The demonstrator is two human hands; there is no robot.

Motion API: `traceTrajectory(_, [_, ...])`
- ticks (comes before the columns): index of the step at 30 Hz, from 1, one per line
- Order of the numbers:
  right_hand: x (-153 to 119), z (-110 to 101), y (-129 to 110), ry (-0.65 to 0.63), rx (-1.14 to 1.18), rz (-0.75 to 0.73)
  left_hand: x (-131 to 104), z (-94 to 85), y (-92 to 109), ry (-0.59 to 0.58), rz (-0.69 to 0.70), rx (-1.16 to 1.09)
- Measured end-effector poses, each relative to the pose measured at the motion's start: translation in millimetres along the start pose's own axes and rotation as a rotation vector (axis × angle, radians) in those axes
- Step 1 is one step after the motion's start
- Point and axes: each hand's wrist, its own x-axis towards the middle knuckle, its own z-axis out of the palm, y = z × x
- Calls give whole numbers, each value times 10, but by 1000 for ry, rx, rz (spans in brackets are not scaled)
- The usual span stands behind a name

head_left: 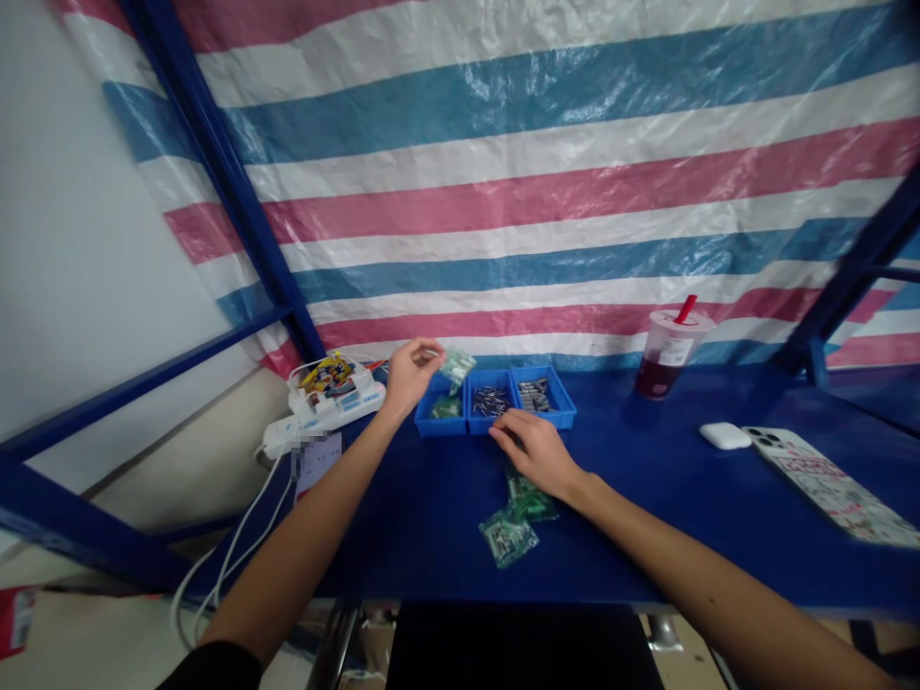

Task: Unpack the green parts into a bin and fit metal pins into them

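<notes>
My left hand [415, 372] pinches a small clear-and-green plastic packet [458, 364] by its edge, above the left blue bin [444, 428]. Inside that bin lies another green packet [446, 407]. My right hand [536, 448] is at the front edge of the middle blue bin [478, 425], which holds loose dark metal screw-like pieces [492, 401]. Its fingertips are drawn together; whether something small is between them cannot be made out. Below this hand, filled green packets [530, 498] lie on the table, partly covered by it. One more clear packet [509, 537] rests nearer me.
The right blue bin [564, 420] holds grey cylindrical pieces [533, 395]. A cup with a red straw [665, 355], a white earbud case [725, 436] and a phone [834, 484] stand or lie rightward. At left are a white power strip [323, 420] and cables [241, 532] on the blue table [409, 527].
</notes>
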Motion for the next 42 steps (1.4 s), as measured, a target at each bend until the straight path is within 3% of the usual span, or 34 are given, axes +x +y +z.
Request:
traceTrajectory(2, [1, -2, -2, 2, 1, -1, -39, 8, -64, -112, -29, 142])
traceTrajectory(6, [4, 2, -2, 5, 1, -7, -72, -44, -214, -108, 24, 494])
traceTrajectory(11, [4, 8, -4, -2, -2, -8, -65, -47, -284, -160, 20, 644])
traceTrajectory(26, [3, -7, -16, -12, -11, -14, 12, 100, -395, -307, 12, 646])
traceTrajectory(42, [5, 3, -2, -8, -33, -30, 102, 77, -522, -285, -5, 407])
